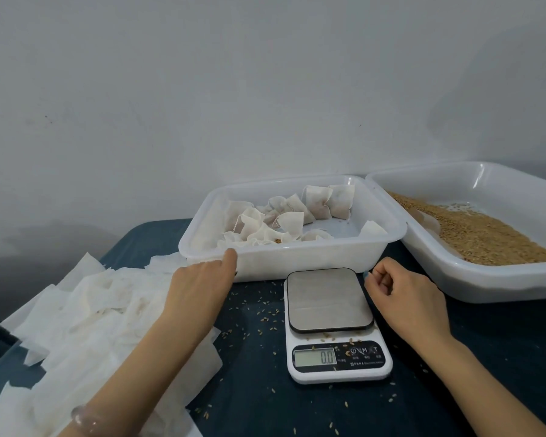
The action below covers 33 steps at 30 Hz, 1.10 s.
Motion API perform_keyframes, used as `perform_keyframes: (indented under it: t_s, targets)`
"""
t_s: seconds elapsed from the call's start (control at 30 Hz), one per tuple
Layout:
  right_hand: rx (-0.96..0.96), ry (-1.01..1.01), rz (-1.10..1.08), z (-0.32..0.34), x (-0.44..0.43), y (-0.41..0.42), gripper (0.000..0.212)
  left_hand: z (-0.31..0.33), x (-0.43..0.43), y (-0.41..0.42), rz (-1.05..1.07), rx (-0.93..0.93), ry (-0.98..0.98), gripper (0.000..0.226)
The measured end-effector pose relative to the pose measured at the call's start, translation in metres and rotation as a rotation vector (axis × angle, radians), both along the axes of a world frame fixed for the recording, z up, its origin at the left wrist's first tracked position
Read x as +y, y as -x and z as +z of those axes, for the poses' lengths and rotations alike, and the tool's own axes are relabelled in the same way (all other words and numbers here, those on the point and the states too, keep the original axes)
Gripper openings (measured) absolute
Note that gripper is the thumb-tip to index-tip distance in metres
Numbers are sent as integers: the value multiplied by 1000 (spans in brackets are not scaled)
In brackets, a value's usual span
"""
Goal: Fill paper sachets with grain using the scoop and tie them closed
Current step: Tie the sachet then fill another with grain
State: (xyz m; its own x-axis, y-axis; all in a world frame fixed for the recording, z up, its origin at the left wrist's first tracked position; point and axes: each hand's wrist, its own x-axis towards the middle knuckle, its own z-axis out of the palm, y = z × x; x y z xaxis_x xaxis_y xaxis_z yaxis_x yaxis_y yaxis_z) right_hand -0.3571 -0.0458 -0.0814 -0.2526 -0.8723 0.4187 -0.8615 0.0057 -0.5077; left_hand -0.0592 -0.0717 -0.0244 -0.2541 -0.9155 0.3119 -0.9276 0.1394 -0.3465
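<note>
left hand [202, 288] flat, fingertip on sachet tray [297, 263] rim; right hand [404, 294] curled, empty, beside scale [328, 298]; display 0.0

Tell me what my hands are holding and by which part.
Nothing visible. The left hand touches the front rim of the sachet tray; the right hand curls empty beside the scale.

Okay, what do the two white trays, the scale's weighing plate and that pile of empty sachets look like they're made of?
Sachet tray and grain tray: glossy white plastic, judging by moulded rounded rims and highlights. Weighing plate: probably brushed stainless steel, grey and matte. Empty sachets: thin, slightly translucent paper or non-woven filter material; which, I cannot tell.
</note>
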Motion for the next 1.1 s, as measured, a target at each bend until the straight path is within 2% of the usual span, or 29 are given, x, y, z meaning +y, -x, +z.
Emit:
perform_keyframes:
  t_s: [0.07, 0.13, 0.2, 0.3, 0.4, 0.47, 0.57, 0.67, 0.73, 0.83, 1.0, 1.1]
  targets:
    - [3, 7, 1, 0, 1, 0, 26, 7, 6, 3, -73, 138, 51, 38]
    - [3, 17, 3, 0, 0, 0, 26, 11, 7, 5, -114, 332, 97, 32]
    - [-1, 27, 8, 0, 0, 0, 26, 12, 0, 8, -111, 636, 148, 14]
    - [-6, 37, 7, 0, -1, 0, 25, 13, -14, 14, -58, 1085, 138, 12]
    - [-8, 53, 3, 0, 0, 1, 25, 13, -21, 19, -56, 1318, 120, 7]
    - [-20, 69, 18, 0, 0, 1, 26, 14, -22, 25, -46, 1424, 56, 18]
    - [-100, 82, 115, 3, 0, -1, 25, 16, -16, 44, -145, 1736, -127, 41]
    - [-297, 66, 321, 10, 4, -7, 24, 14, -4, 67, -221, 1973, -313, 43]
    - [-418, 67, 456, 14, 6, -13, 27, 9, 3, 81, -277, 2015, -382, 39]
    - [-574, 61, 579, 18, 8, -19, 29, -6, 11, 97, -340, 1961, -401, 35]
    - [-649, 82, 567, 20, 7, -17, 21, -27, 21, 105, -433, 1769, -306, 37]
    - [-671, 85, 526, 20, 6, -15, 19, -31, 21, 100, -475, 1618, -339, 35]
